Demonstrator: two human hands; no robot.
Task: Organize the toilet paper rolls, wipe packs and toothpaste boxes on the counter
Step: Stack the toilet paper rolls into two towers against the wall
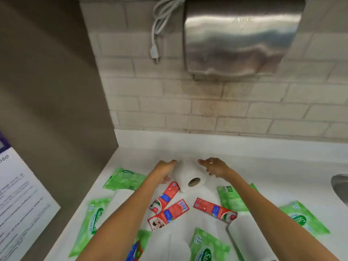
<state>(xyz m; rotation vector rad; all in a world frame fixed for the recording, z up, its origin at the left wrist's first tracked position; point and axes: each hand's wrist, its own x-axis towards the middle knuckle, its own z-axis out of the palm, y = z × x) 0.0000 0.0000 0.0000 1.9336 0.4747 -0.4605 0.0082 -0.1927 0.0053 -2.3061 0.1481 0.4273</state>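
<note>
Toilet paper roll (pixel 188 176) sits between my hands. My left hand (pixel 165 171) lies along its left side with fingers straight. My right hand (pixel 213 166) is just beside its right side, fingers loosely spread; I cannot tell if it touches. The roll lies on its side on the white counter (pixel 263 166), core facing me. Red toothpaste boxes (pixel 214 210) and green wipe packs (pixel 125 178) lie scattered nearer me.

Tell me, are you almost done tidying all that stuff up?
Not nearly. Nothing looks sorted yet. In hand: the left hand and right hand sit either side of one toilet paper roll lying on its side at the back. Left to do: the green wipe packs lie scattered, the red toothpaste boxes point every which way, and another roll waits near the front.
</note>
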